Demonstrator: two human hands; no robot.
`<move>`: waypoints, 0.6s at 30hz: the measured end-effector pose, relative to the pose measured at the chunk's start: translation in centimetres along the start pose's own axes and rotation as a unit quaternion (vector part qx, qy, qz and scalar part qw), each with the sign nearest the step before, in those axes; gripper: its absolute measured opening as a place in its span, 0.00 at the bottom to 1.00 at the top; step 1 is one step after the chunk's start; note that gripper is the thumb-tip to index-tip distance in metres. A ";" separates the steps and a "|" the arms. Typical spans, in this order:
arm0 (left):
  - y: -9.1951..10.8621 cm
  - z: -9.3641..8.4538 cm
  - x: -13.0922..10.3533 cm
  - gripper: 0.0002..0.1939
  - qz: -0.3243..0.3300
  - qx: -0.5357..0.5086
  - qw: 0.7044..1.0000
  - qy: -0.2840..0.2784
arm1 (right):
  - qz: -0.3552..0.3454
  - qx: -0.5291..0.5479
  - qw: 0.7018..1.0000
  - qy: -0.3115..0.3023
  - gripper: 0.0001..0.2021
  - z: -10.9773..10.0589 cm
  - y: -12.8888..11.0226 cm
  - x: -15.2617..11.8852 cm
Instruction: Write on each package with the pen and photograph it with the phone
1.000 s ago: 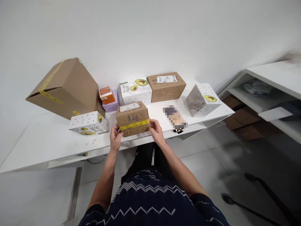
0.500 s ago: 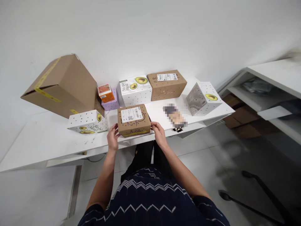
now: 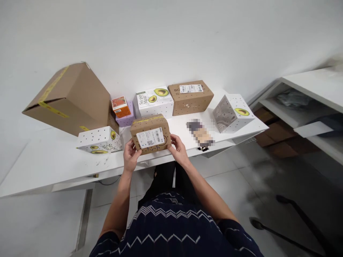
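A brown cardboard box point(image 3: 139, 127) with a white shipping label and yellow tape is tilted up at the table's front edge, its labelled face turned toward me. My left hand point(image 3: 130, 156) grips its lower left corner, thumb on the front. On the opposite side, my right hand point(image 3: 178, 149) holds the lower right corner with the thumb in front as well. Left of the held box lies a white avocado-print box point(image 3: 96, 138). Behind it stand another white avocado box point(image 3: 155, 105) and a longer brown box point(image 3: 190, 100).
A large carton point(image 3: 77, 96) stands at the back left, beside a small orange box point(image 3: 122, 109) on a purple box point(image 3: 125, 121). On the right are a blurred-out item point(image 3: 200, 132) and a white box point(image 3: 233, 112). Shelving point(image 3: 311, 85) stands farther right.
The brown box has tipped toward me; its label now faces me and the taped edge has moved from the front to the top. Both thumbs have come round onto its front.
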State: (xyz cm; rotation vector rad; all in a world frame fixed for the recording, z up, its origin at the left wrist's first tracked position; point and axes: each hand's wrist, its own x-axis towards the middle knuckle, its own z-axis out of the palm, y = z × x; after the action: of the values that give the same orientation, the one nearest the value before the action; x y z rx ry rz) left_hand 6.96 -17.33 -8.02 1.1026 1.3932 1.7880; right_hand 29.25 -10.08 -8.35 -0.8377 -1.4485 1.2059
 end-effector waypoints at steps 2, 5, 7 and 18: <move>-0.9 0.1 -0.5 0.30 0.003 0.009 1.000 0.009 | 0.016 -0.003 1.000 0.006 0.19 0.1 1.2 -0.4; -2.2 0.1 -1.4 0.28 -0.015 0.018 1.000 0.017 | 0.040 -0.006 0.999 0.016 0.17 0.3 2.5 -1.1; -2.6 0.1 -1.8 0.27 -0.027 0.023 0.999 0.017 | 0.050 -0.005 0.999 0.018 0.16 0.3 2.9 -1.4; -1.9 0.0 -2.0 0.20 -0.035 0.015 0.999 0.027 | 0.049 0.006 0.999 0.015 0.17 0.3 3.1 -1.8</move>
State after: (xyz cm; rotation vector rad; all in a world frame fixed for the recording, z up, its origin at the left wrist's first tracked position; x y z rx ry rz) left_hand 7.87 -18.59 -10.33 1.0133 1.4769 1.7646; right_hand 29.05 -11.05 -11.85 -0.9251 -1.3882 1.2681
